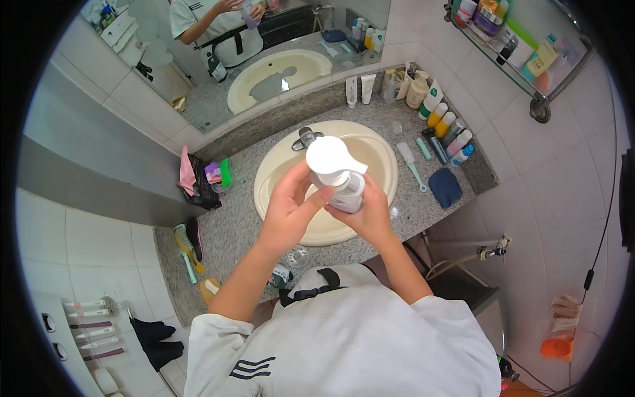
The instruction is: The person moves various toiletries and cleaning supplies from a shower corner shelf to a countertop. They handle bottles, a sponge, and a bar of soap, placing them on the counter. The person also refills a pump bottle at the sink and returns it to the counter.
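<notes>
Over the cream oval washbasin point(327, 237), both of my hands are around a clear-bodied pump bottle point(349, 192) with a broad white pump head point(328, 155). My left hand point(287, 211) reaches it from the left, thumb at the neck under the pump head; the fingers behind it are partly hidden. From the right, my right hand point(371, 212) wraps the bottle's body. The pump's spout points to the right. Just beyond the bottle stands a chrome faucet point(306, 138) on the basin's rim. A small clear dish point(297, 256) sits on the counter near my left forearm.
Several bottles and tubes point(439, 116) line the back right of the granite counter point(228, 248). A toothbrush-like white and blue brush point(412, 166) and a dark blue cloth point(445, 188) lie at right. A glass shelf point(506, 64) juts from the right wall. A mirror point(278, 49) faces me.
</notes>
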`<act>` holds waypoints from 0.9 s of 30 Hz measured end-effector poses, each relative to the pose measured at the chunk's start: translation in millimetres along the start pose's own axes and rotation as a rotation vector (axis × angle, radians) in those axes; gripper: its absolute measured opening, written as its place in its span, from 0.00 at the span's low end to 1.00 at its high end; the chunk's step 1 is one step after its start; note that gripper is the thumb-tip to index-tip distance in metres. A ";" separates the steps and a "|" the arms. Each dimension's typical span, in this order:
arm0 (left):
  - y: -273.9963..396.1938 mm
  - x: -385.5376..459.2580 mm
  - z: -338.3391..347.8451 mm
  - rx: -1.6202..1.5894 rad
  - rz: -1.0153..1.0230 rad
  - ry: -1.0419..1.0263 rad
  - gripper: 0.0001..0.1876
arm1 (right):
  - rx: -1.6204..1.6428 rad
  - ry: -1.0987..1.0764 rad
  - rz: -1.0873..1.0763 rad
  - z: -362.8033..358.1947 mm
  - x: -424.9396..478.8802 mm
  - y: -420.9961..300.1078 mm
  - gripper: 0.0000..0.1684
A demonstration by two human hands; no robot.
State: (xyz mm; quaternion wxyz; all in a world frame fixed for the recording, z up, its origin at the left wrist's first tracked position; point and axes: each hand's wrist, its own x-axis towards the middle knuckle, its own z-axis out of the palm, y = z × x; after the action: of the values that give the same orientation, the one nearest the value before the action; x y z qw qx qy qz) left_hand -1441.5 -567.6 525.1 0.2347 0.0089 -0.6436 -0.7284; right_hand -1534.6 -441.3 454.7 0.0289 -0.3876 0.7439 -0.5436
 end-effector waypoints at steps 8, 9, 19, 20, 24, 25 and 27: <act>-8.0 20.6 -16.8 0.309 -0.030 0.314 0.29 | -0.010 -0.174 0.044 17.9 2.0 -2.9 0.31; -8.1 19.5 -19.4 0.141 -0.013 0.252 0.30 | 0.050 -0.202 0.028 19.0 3.7 1.7 0.31; 10.2 26.0 -60.0 -0.115 -0.159 -0.016 0.28 | 0.319 -0.334 0.134 28.5 12.3 -9.0 0.27; 3.0 23.1 -64.4 -0.090 -0.171 0.013 0.27 | 0.225 -0.332 0.108 30.5 12.7 -9.4 0.28; -4.5 20.3 -59.2 0.078 -0.262 0.304 0.27 | 0.003 -0.308 0.058 36.6 13.3 -9.1 0.28; -5.6 17.6 -60.8 0.149 -0.180 0.203 0.26 | -0.013 -0.300 0.058 37.8 13.0 -8.8 0.28; -11.7 17.3 -66.5 -0.071 -0.114 0.101 0.25 | 0.149 -0.266 0.111 40.2 9.9 -0.9 0.28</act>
State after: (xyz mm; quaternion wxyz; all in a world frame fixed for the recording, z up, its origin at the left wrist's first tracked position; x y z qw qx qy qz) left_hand -1439.8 -635.0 507.8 0.2252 0.0740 -0.6030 -0.7617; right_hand -1522.4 -478.9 442.9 0.1856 -0.4114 0.7115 -0.5386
